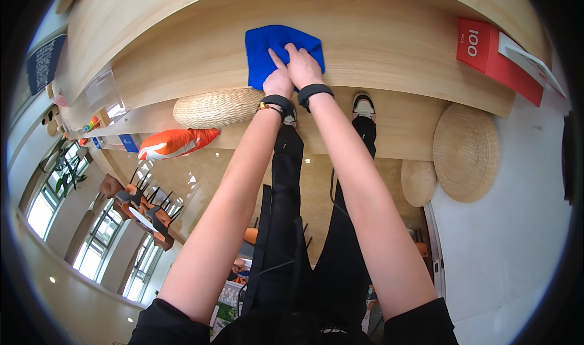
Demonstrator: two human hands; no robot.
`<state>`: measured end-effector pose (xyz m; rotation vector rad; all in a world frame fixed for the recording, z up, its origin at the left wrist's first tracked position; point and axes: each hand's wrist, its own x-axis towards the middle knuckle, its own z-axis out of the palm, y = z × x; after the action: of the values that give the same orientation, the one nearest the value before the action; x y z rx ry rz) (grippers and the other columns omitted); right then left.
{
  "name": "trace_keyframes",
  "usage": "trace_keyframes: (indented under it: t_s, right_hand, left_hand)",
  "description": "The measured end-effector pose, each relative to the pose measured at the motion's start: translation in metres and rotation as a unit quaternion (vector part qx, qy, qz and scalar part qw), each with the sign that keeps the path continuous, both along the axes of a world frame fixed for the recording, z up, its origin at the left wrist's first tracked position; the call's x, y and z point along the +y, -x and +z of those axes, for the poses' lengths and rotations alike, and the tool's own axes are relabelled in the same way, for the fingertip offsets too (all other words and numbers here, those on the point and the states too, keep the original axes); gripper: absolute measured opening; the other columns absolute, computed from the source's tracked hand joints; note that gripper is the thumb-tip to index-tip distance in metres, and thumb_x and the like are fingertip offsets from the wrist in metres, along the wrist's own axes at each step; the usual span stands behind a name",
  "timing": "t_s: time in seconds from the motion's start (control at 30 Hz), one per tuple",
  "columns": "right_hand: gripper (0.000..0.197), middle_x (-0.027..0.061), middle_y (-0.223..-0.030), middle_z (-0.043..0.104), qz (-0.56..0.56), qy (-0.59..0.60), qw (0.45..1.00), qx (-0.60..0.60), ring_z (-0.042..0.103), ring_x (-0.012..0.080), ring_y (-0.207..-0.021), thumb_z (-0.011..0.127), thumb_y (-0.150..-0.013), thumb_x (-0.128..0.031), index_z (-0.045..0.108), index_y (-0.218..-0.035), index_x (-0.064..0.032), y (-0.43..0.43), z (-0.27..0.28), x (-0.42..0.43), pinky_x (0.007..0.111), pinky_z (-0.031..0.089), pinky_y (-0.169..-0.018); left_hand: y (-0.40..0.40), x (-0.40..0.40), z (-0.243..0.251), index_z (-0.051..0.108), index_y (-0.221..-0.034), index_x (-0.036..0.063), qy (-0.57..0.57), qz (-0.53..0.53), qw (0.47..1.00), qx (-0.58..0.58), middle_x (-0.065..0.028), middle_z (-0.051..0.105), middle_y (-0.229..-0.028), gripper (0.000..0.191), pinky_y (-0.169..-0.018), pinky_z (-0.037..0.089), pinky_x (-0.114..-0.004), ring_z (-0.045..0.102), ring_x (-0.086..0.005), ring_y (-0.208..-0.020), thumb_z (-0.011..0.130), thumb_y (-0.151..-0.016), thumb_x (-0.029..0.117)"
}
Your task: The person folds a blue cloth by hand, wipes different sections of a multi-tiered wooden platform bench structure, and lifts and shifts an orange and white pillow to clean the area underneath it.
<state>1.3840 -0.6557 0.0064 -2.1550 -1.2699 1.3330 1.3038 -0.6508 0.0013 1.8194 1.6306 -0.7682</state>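
A blue cloth (264,42) lies spread, slightly creased, on a pale wooden tier (388,39) before me. My right hand (305,67) rests on the cloth with its fingers apart, pointing away from me. Close against it, my left hand (279,81) is bent over the cloth's near edge. One extended finger shows between the two hands; which hand it belongs to is unclear. The left fingers are partly hidden, so whether they pinch the fabric cannot be seen. Both wrists wear black bands, and the left also has a beaded bracelet.
A woven straw cushion (219,108) and an orange-and-white pillow (178,144) sit at the left. Round woven cushions (466,153) lean by the white wall at right. A red box (483,48) stands on the right end. My shoes (363,103) stand on the lower step.
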Motion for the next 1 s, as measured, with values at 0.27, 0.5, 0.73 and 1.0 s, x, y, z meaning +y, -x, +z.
trace_keyframes:
  t_s: [0.27, 0.5, 0.73, 1.0]
  right_hand:
    - [0.023, 0.0181, -0.09, 0.054, -0.011, -0.02, 0.999, -0.039, 0.054, 0.0329, -0.083, 0.041, -0.077, -0.017, 0.049, -0.097, -0.0102, -0.06, -0.008, -0.03, 0.043, 0.044, -0.068]
    - [0.026, 0.0161, -0.088, 0.053, -0.181, -0.015, 0.975, -0.125, 0.052, 0.0345, -0.081, 0.053, -0.072, -0.012, 0.047, -0.097, -0.0123, -0.16, -0.01, -0.098, 0.041, 0.043, -0.069]
    - [0.041, 0.0159, -0.092, 0.047, -0.226, -0.071, 0.963, -0.127, 0.051, 0.0328, -0.082, 0.052, -0.074, -0.015, 0.046, -0.114, -0.0222, -0.114, -0.016, -0.044, 0.039, 0.043, -0.07]
    - [0.04, 0.0131, -0.099, 0.05, -0.053, 0.014, 0.992, -0.116, 0.053, 0.0283, -0.086, 0.048, -0.075, -0.013, 0.049, -0.112, -0.0289, -0.004, -0.002, 0.063, 0.036, 0.046, -0.072]
  left_hand:
    - [-0.053, -0.029, 0.006, -0.006, -0.122, -0.0145, -0.035, -0.045, 0.998, -0.03, -0.0135, 0.06, -0.066, 0.07, -0.047, 0.048, -0.033, 0.059, -0.0247, -0.054, 0.04, -0.078, 0.016]
    - [-0.148, -0.058, 0.017, 0.011, -0.124, -0.0126, -0.005, -0.205, 0.964, -0.167, -0.0148, 0.058, -0.059, 0.061, -0.045, 0.046, -0.036, 0.058, -0.0254, -0.05, 0.04, -0.076, 0.014]
    - [-0.124, 0.013, 0.01, 0.017, -0.127, -0.0029, -0.088, -0.285, 0.947, -0.118, -0.0105, 0.059, -0.059, 0.056, -0.043, 0.045, -0.035, 0.057, -0.0239, -0.05, 0.036, -0.082, 0.025]
    - [0.014, 0.108, 0.01, 0.025, -0.125, -0.0032, -0.138, -0.321, 0.934, -0.075, -0.012, 0.059, -0.062, 0.053, -0.044, 0.045, -0.035, 0.058, -0.0247, -0.053, 0.038, -0.075, 0.009]
